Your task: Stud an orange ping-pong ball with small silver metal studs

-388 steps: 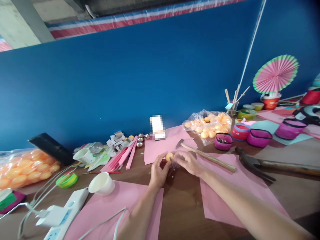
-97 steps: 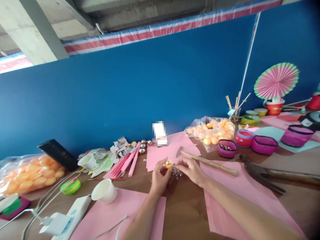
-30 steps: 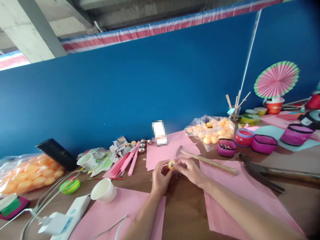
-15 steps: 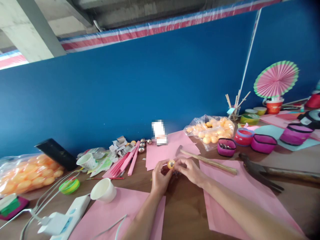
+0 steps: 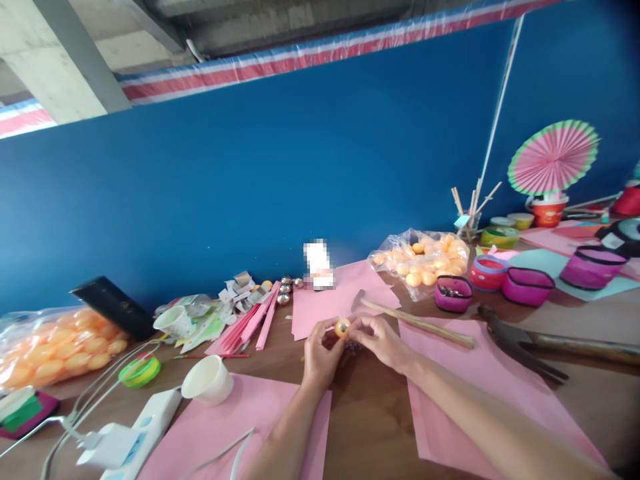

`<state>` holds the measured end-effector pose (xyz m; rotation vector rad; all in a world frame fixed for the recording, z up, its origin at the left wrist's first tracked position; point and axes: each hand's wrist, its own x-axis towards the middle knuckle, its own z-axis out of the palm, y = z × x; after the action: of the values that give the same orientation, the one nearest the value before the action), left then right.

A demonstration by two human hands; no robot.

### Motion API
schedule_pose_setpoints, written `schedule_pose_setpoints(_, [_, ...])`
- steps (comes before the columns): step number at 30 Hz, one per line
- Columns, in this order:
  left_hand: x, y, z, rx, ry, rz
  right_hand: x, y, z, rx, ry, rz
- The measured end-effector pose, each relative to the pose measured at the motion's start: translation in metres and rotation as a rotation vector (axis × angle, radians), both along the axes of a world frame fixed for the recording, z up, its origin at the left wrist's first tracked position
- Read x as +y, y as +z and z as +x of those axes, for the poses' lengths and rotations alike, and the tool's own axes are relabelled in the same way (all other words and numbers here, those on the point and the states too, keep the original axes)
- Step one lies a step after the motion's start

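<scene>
My left hand point(image 5: 321, 355) holds an orange ball point(image 5: 343, 327) between thumb and fingers above the brown table. Silvery pieces show on the side of the ball that faces me. The fingers of my right hand point(image 5: 379, 340) are pinched at the ball's right side; whether they grip the ball or a tiny piece is too small to tell. Small dark bits point(image 5: 354, 346) lie on the table just behind my hands, partly hidden by them. Beyond them are pink sheets point(image 5: 345, 293) and a small hammer point(image 5: 420, 322) with a wooden handle.
A bag of orange balls point(image 5: 425, 260) and purple containers point(image 5: 527, 285) stand at the right, near a large claw hammer point(image 5: 525, 343). On the left are a white cup point(image 5: 207, 380), a power strip point(image 5: 150, 427) with cables, pink strips point(image 5: 255, 320) and another ball bag point(image 5: 65, 343).
</scene>
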<state>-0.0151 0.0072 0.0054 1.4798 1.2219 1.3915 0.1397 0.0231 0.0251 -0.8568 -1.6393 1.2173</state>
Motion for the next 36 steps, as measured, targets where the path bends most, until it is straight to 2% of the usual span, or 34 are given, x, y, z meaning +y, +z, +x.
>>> schedule_pose_setpoints(24, [0.0018,-0.0007,-0.0002,0.023,0.004,0.033,0.0025,-0.0026,0.0010,0.006,0.014,0.016])
schedule_pose_setpoints(36, [0.0029,-0.0012,0.0011,0.049,0.007,0.094,-0.0004,0.0015,0.0008,0.112,0.068,-0.133])
